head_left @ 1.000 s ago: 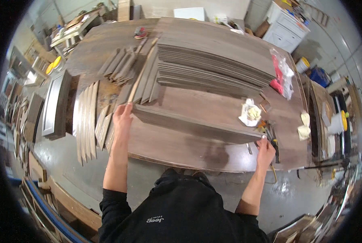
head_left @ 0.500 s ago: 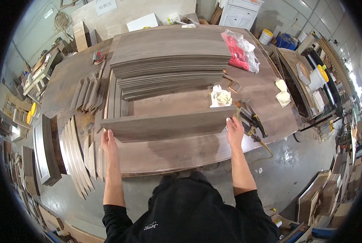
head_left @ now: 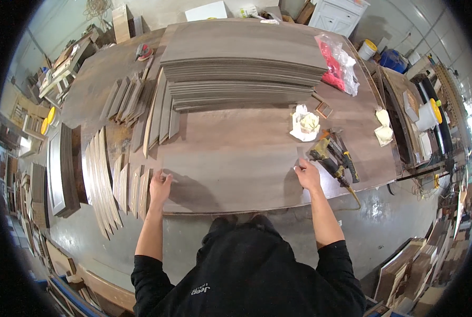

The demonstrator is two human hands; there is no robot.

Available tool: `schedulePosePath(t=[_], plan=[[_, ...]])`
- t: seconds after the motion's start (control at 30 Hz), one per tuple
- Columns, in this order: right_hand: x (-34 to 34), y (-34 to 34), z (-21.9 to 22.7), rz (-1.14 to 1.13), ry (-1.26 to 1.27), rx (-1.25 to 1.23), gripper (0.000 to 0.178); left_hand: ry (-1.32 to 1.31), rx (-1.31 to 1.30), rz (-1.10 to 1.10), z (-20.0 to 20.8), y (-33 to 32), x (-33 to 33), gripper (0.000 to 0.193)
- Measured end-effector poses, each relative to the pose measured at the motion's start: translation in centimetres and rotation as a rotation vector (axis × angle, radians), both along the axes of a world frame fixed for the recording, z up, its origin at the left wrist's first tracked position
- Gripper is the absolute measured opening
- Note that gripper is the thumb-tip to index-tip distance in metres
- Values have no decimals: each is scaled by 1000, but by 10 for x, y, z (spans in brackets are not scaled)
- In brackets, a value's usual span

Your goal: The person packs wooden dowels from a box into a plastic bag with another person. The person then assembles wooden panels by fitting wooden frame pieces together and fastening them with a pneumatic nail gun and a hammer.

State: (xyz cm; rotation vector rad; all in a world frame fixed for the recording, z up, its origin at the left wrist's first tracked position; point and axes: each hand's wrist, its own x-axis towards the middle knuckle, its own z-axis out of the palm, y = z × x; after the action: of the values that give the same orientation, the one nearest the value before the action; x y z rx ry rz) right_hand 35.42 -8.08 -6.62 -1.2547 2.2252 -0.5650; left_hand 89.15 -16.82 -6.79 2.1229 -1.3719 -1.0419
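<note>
A wide grey-brown wooden board (head_left: 230,171) lies nearly flat across the front of the worktable, its broad face up. At its left end my left hand (head_left: 160,186) is closed on the edge, with the fingers curled. My right hand (head_left: 308,175) grips the opposite end, thumb on top. Both hands cast dark shadows over the board. Just right of my right hand lies a yellow-and-black nail gun (head_left: 326,157) with a hose, beside a hand tool with a black-and-yellow handle (head_left: 348,158).
Stacked grey-brown panels (head_left: 241,71) stand at the back of the table (head_left: 220,124). Narrow boards (head_left: 159,119) lean left of them, near thin strips (head_left: 100,174) and a sander (head_left: 144,52). Crumpled white paper (head_left: 304,124) and a red plastic bag (head_left: 333,66) lie on the right.
The board has gone from standing on its long edge to lying nearly flat, closer to me. Both hands have moved with it, still at its ends. The view has shifted slightly.
</note>
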Motion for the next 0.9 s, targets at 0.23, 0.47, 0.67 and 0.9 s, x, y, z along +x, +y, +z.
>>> schedulePosePath(t=[0.23, 0.47, 0.67, 0.9], plan=[[3, 93, 22, 193, -158, -18, 57, -284, -252, -480, 10, 97, 23, 71], [17, 123, 11, 290, 124, -154, 45, -318, -393, -498, 10, 109, 29, 58], [23, 121, 8, 259, 126, -305, 39, -332, -479, -517, 7, 112, 32, 50], [17, 124, 9, 240, 71, -236, 40, -326, -421, -499, 7, 111, 34, 48]])
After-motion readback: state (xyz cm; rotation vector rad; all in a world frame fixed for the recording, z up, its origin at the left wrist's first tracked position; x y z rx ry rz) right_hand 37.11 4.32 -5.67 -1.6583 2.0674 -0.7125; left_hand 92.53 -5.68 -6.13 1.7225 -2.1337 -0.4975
